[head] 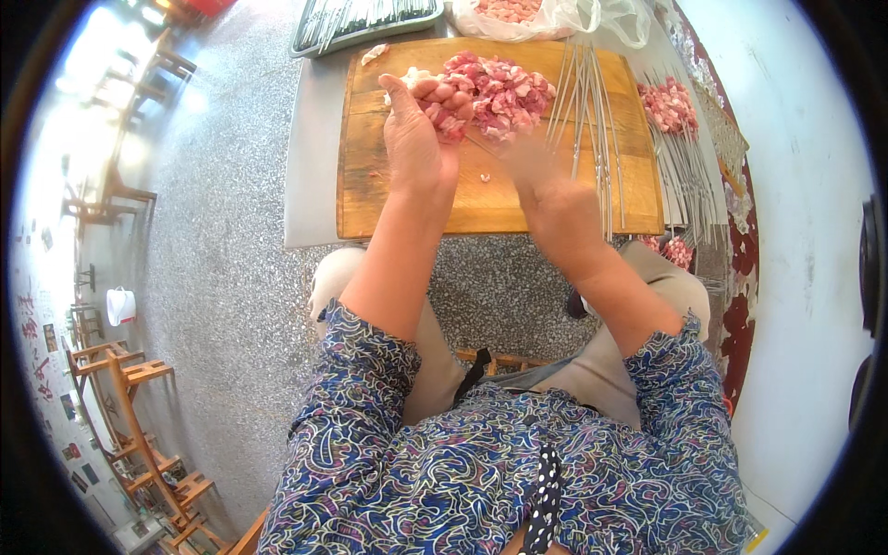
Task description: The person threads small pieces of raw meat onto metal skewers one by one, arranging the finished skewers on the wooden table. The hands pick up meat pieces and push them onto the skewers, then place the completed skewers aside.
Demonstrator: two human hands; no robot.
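A wooden cutting board [485, 201] lies before me with a heap of cut raw meat [510, 94] near its far side. My left hand [427, 132], palm up with the fingers curled, holds pieces of raw meat at the heap's left. Blurred by motion, my right hand [558, 198] is closed around a thin metal skewer [480, 143], whose visible part points at the meat in my left hand. Several bare metal skewers [598, 139] lie on the right part of the board. A small scrap of meat [485, 178] sits near the board's middle.
Beyond the board stand a tray [368, 31] of metal skewers and a plastic bag [479, 28] holding raw meat. Loaded skewers [669, 107] lie in a pile at the right, beside a wall with peeling paint. More meat [676, 253] shows lower, by my right knee. Wooden stools [146, 371] stand far left.
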